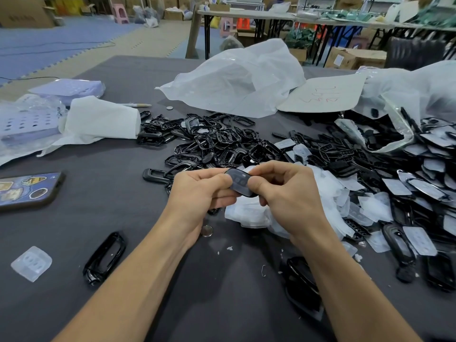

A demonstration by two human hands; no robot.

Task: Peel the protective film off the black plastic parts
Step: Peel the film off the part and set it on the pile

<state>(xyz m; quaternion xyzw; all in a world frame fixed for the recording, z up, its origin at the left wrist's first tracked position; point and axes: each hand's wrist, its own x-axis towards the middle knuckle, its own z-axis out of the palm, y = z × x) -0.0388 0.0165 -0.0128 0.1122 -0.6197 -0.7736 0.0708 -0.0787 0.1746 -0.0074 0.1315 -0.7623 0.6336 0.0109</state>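
Both hands hold one black plastic part [238, 181], an oval key-fob shell with a greyish film over it, above the middle of the grey table [111, 149]. My left hand [199, 191] pinches its left end between thumb and fingers. My right hand [281, 186] pinches its right end, thumb on top. A pile of peeled white film pieces [328, 191] lies right under and to the right of the hands. Behind them lies a heap of bare black frames [214, 141]. To the right is a heap of film-covered black parts [417, 191].
A phone [27, 190] lies at the left edge. One black frame [104, 257] and a clear film piece [31, 263] lie near left. A coin cell [206, 230] sits below my left wrist. White plastic bags [237, 77], a cardboard sheet [323, 95] and purple trays [66, 88] are behind.
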